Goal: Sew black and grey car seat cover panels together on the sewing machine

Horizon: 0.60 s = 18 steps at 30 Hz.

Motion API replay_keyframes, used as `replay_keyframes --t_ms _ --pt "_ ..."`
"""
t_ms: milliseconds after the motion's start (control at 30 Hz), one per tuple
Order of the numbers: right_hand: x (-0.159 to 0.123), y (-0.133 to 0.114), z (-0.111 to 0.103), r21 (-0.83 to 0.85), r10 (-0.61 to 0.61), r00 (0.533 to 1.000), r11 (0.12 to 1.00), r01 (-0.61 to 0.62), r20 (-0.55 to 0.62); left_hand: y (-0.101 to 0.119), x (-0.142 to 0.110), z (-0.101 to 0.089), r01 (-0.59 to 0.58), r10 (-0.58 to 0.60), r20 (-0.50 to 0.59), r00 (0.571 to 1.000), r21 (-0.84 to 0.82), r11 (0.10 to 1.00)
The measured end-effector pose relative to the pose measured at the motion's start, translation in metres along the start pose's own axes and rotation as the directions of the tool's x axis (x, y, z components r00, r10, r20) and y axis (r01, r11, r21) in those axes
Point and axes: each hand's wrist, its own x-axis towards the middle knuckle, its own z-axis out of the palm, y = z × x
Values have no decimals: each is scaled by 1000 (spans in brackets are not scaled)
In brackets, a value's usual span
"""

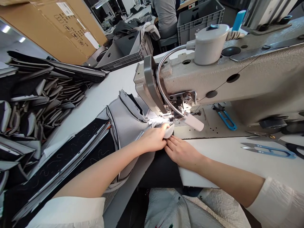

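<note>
A grey fabric cover (125, 123) with dark piping lies bunched on the white table, its edge at the needle area of a sewing machine (175, 104). My left hand (154, 137) is closed around that edge, thumb on top, just in front of the presser foot. Close beside it, my right hand (181, 152) presses its fingertips together at the same edge, near a black piece of cloth (163, 171) hanging over the table front. The fingertips of both hands nearly meet. A lamp (193, 122) on a bendable metal neck lights the stitching spot.
Blue thread snips (225, 117) lie on the machine bed, and a second pair of snips (270, 150) lies on the table beside black-handled scissors (289, 144). Stacked fabric pieces (57, 91) fill the left. Behind are a cardboard box (54, 28), grey crates (128, 50) and a seated person (165, 15).
</note>
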Motion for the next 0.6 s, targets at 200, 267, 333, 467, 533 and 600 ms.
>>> replay_keyframes --t_ms 200,267,333,467,533,600 --pt "-1 0 2 23 5 1000 1000 -5 10 2 4 -3 -7 7 11 1000 30 1000" --pt "-1 0 2 53 34 999 998 -35 14 3 5 -2 -23 23 6 1000 82 996" --pt "-1 0 1 73 60 998 995 -60 12 4 4 3 -40 41 -2 999 136 990" --pt "0 0 -1 58 63 998 996 -64 7 8 -3 16 -39 51 -46 998 232 972" --pt "1 0 -3 47 53 999 997 -54 11 11 -8 23 -23 42 -72 997 254 967" --pt "1 0 -3 41 40 999 998 -41 13 14 -13 26 2 22 -86 996 267 964"
